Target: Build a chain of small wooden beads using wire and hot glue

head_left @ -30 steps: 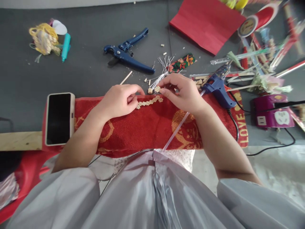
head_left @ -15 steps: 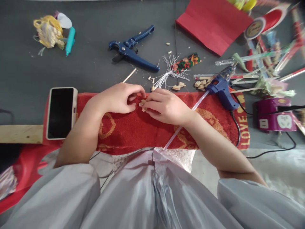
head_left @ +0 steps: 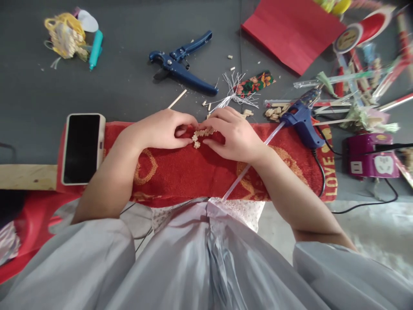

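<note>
A clear glue stick (head_left: 238,181) sits in the back of the blue glue gun (head_left: 298,117). On the red towel (head_left: 174,172) along the tabletop (head_left: 122,82), a knobbly, pale cream chain (head_left: 195,138) bends between the left hand (head_left: 164,129), thumb and forefinger spread just beside its near end, and the right hand (head_left: 237,134), curled over its other end; whether it pinches the chain I cannot tell
</note>
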`<move>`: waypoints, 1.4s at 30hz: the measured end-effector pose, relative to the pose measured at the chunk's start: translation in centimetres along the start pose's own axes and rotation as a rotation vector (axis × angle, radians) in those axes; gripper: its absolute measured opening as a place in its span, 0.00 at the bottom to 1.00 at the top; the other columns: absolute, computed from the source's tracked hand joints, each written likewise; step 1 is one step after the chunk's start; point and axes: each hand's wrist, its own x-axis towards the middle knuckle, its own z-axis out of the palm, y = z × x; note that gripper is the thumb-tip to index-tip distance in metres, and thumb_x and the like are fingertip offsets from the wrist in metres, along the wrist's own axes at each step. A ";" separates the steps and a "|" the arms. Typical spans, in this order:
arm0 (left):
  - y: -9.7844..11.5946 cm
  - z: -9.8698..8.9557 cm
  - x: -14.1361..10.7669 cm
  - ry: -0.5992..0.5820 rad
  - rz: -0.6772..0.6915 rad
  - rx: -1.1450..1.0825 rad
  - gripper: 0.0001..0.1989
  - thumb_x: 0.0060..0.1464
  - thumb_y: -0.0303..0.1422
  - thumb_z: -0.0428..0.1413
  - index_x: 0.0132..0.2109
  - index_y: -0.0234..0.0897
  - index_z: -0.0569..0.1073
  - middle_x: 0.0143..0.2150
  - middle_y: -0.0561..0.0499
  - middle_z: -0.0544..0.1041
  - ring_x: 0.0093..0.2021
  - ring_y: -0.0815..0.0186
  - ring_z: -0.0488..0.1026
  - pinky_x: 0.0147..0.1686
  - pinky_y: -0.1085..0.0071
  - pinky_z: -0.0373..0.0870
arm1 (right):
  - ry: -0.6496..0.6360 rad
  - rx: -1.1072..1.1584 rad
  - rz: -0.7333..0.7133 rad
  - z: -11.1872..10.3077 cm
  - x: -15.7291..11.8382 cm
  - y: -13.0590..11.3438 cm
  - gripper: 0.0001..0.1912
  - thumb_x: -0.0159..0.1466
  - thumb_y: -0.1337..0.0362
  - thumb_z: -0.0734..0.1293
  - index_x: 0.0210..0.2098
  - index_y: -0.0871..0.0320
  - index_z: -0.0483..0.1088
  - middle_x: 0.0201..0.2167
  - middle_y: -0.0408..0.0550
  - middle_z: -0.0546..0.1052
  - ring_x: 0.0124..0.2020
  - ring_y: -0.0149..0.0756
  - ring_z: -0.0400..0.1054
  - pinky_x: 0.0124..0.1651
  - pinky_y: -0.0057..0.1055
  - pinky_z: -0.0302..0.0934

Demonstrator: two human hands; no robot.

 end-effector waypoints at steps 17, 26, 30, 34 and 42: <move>0.5 -0.1 -0.1 -0.044 -0.052 0.051 0.12 0.48 0.37 0.60 0.40 0.38 0.77 0.27 0.56 0.72 0.25 0.72 0.65 0.30 0.72 0.59 | -0.008 -0.094 0.033 0.2 -0.2 0.6 0.11 0.70 0.62 0.61 0.40 0.54 0.76 0.41 0.53 0.79 0.45 0.46 0.65 0.49 0.45 0.58; 1.7 0.6 0.1 -0.037 -0.083 0.120 0.15 0.50 0.45 0.63 0.39 0.39 0.79 0.28 0.54 0.75 0.28 0.69 0.69 0.30 0.71 0.57 | 0.002 -0.146 0.021 -0.5 -0.3 0.8 0.11 0.70 0.62 0.61 0.38 0.52 0.76 0.39 0.51 0.77 0.45 0.46 0.65 0.49 0.46 0.57; 2.0 0.9 0.2 -0.008 -0.103 0.129 0.13 0.50 0.44 0.63 0.37 0.39 0.79 0.26 0.55 0.75 0.27 0.69 0.68 0.29 0.71 0.56 | -0.014 -0.130 0.022 -0.6 -0.4 0.8 0.12 0.70 0.61 0.61 0.39 0.51 0.76 0.38 0.50 0.76 0.46 0.47 0.65 0.50 0.48 0.57; 2.4 0.8 0.2 -0.014 -0.147 0.121 0.13 0.50 0.43 0.64 0.35 0.39 0.79 0.27 0.54 0.76 0.26 0.70 0.67 0.30 0.71 0.56 | -0.045 -0.123 0.045 -0.5 -0.5 0.7 0.12 0.71 0.62 0.61 0.38 0.52 0.76 0.38 0.51 0.75 0.47 0.48 0.64 0.50 0.48 0.55; 2.2 0.8 0.2 -0.021 -0.150 0.127 0.13 0.51 0.44 0.62 0.31 0.39 0.78 0.25 0.55 0.75 0.26 0.71 0.67 0.31 0.71 0.58 | -0.048 -0.125 0.034 -0.2 -0.4 0.6 0.13 0.71 0.62 0.60 0.37 0.53 0.76 0.38 0.52 0.76 0.46 0.48 0.63 0.48 0.46 0.55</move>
